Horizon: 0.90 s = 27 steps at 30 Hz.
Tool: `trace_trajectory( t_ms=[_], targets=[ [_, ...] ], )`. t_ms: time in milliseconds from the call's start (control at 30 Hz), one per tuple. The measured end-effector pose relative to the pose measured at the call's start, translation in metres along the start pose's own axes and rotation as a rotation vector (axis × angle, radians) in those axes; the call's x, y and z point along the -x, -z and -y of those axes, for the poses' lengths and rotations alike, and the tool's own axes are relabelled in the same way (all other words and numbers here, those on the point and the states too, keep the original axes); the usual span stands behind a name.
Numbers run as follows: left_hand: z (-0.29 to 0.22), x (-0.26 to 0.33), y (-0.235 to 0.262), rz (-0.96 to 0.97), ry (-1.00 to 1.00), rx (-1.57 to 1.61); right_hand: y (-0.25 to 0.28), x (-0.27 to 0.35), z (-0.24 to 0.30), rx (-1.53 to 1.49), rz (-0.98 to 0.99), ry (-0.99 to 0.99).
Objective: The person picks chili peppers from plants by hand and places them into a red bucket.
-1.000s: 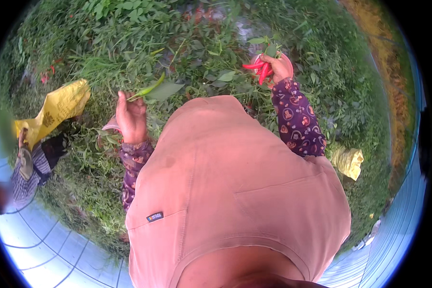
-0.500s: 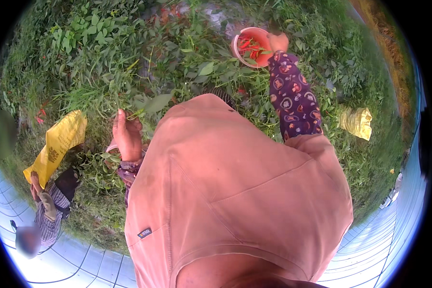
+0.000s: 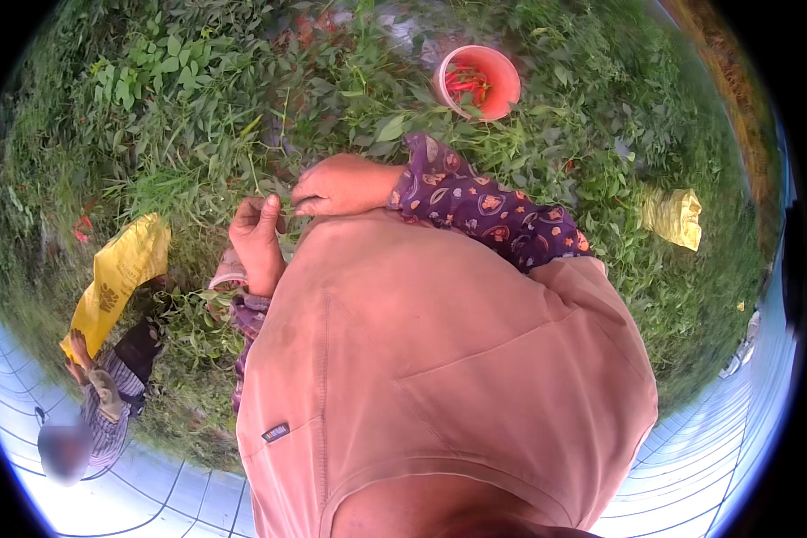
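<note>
My left hand (image 3: 257, 244) is raised in front of my body among the pepper plants. Its thumb and fingers are pressed together, and whatever they pinch is too small to make out. Close beside it, my right hand (image 3: 348, 184) reaches across with bent fingers, the tips near the left thumb. What those fingers hold, if anything, is hidden. Beyond the right hand a pink bucket (image 3: 506, 88) stands among the leaves with red chili peppers (image 3: 468, 82) inside. By my left wrist shows a pale curved rim (image 3: 227, 280), mostly covered by the arm.
Dense green pepper plants (image 3: 179, 99) surround me. At the lower left another person (image 3: 108, 394) holds a yellow sack (image 3: 121, 273). A second yellow sack (image 3: 674, 218) lies to the right among the plants. A brown strip (image 3: 724, 81) runs along the far right.
My right hand has let go of the bucket and come left and nearer, beside my left hand. The leaf that showed at my left fingers is no longer visible there.
</note>
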<state>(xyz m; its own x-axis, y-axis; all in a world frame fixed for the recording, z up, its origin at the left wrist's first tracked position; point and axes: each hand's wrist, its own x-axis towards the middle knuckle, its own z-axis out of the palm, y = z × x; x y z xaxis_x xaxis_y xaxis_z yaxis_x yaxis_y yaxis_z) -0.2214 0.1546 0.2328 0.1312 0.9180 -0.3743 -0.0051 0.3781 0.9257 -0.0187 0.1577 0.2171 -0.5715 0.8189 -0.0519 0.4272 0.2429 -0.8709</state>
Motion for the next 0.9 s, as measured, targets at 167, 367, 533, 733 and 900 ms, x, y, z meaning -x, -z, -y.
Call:
trace_trajectory(
  t_ms=[167, 367, 533, 733, 900],
  targets=[
    [0.024, -0.042, 0.047, -0.545, -0.263, 0.003, 0.007, -0.004, 0.031, 0.109, -0.053, 0.051],
    [0.093, -0.026, 0.151, -0.594, -0.198, -0.301, 0.087, 0.078, -0.069, 0.578, -0.681, -0.235],
    [0.196, 0.028, 0.196, -0.679, 0.180, -0.208, 0.145, 0.210, -0.186, 0.832, -0.683, -0.919],
    [0.263, 0.112, 0.182, -1.063, 0.584, 0.002, 0.141, 0.267, -0.220, 0.312, -0.632, -0.948],
    [0.263, 0.150, 0.125, -1.101, 0.641, 0.150, 0.155, 0.296, -0.234, 0.319, -0.284, -0.989]
  ],
)
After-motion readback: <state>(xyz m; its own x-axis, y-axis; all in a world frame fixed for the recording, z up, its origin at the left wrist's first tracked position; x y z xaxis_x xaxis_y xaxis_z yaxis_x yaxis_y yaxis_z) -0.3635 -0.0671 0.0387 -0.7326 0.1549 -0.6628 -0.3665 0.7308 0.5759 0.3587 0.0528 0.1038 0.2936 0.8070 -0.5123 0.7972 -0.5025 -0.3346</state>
